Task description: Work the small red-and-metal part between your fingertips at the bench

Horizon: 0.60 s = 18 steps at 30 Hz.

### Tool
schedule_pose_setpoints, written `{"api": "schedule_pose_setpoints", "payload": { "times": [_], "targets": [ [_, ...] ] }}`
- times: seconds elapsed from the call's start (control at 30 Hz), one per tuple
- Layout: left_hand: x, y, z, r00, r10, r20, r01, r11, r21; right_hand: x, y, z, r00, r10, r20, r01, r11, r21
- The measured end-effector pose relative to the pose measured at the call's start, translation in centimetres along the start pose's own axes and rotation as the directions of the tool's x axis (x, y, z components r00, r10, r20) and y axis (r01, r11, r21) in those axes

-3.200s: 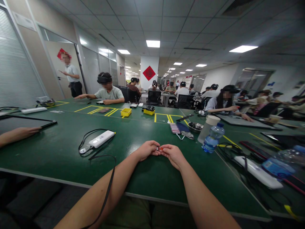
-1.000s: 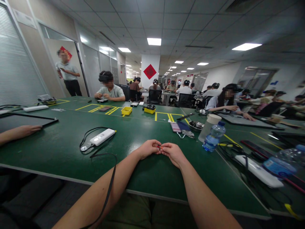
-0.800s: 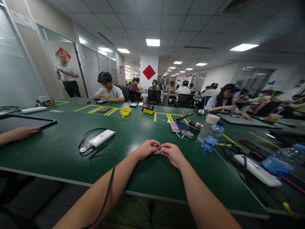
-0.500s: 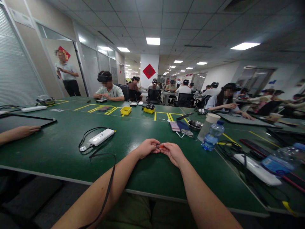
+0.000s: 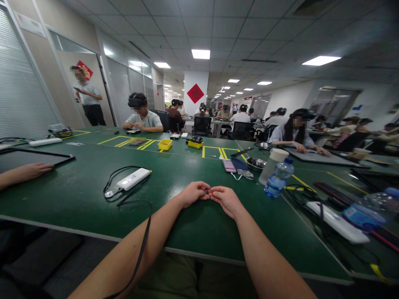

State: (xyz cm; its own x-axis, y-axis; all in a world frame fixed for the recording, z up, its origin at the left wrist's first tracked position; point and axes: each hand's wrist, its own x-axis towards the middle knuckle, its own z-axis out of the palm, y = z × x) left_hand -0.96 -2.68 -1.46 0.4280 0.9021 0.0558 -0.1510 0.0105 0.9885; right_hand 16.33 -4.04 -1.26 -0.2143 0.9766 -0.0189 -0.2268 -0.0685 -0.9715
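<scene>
Just above the green table (image 5: 93,211), near its front edge, my two hands meet at their fingertips. My left hand (image 5: 195,194) is closed on a small dark part, too small to name. The fingers of my right hand (image 5: 226,200) pinch a small orange-red piece (image 5: 211,191), right beside the dark part. Whether the two pieces touch cannot be made out. A black strap hangs across my left forearm.
Left of my hands lies a white power bank (image 5: 133,179) with a black cable. A blue-capped water bottle (image 5: 279,178) and a pale bottle (image 5: 272,167) stand at the right. Another person's hand (image 5: 39,169) rests at the far left.
My hands have stayed in nearly the same place, with slight finger movement. The person at the right has lowered a hand towards the grey board.
</scene>
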Motion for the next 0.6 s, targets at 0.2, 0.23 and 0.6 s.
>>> {"api": "schedule_pose_setpoints", "payload": {
  "times": [0.2, 0.23, 0.6],
  "targets": [
    [-0.02, -0.02, 0.03, 1.0, -0.003, -0.002, 0.003, 1.0, -0.02, -0.17, -0.21, 0.08, 1.0, 0.002, -0.003, -0.002, 1.0, -0.001],
    [-0.02, -0.01, 0.05, 1.0, -0.003, 0.0, 0.003, 1.0, -0.019, -0.16, -0.2, 0.07, 1.0, 0.0, -0.004, 0.0, 1.0, -0.002],
    [0.13, -0.31, -0.2, 1.0, -0.007, 0.012, 0.007, 1.0, 0.004, 0.06, -0.11, 0.04, 1.0, 0.0, -0.016, 0.0, 1.0, -0.009]
  ]
}}
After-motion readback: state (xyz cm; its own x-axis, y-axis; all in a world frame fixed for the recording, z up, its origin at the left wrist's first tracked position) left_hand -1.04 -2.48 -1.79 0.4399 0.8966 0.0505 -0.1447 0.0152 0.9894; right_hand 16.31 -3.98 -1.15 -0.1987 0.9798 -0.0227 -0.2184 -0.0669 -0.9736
